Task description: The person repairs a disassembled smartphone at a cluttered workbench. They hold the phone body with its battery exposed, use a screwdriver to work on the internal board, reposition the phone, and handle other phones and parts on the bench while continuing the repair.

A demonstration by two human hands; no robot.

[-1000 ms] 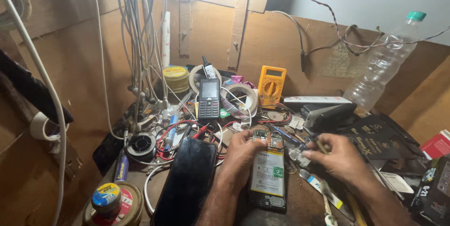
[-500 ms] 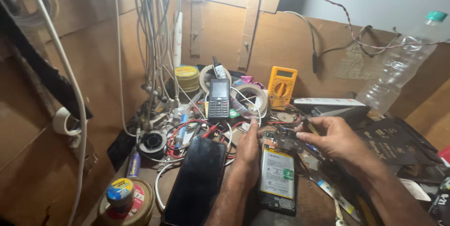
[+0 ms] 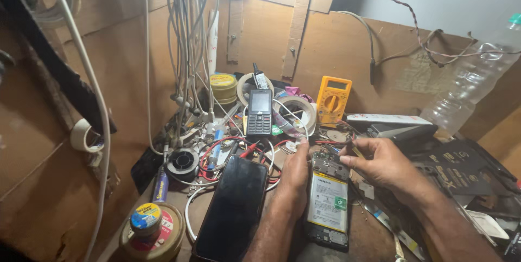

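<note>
Nearest, a black phone screen (image 3: 230, 207) is lying face up beside an opened phone (image 3: 327, 202), its back off and a white battery showing. The left hand (image 3: 293, 181) is pressing along that phone's left edge, fingers closed against it. The right hand (image 3: 383, 163) is hovering over its top end, pinching a thin tool (image 3: 355, 150). Behind them, red wires (image 3: 228, 148) are tangling around a keypad phone (image 3: 259, 112), and a yellow multimeter (image 3: 333, 99) is leaning against the board wall (image 3: 336, 50).
</note>
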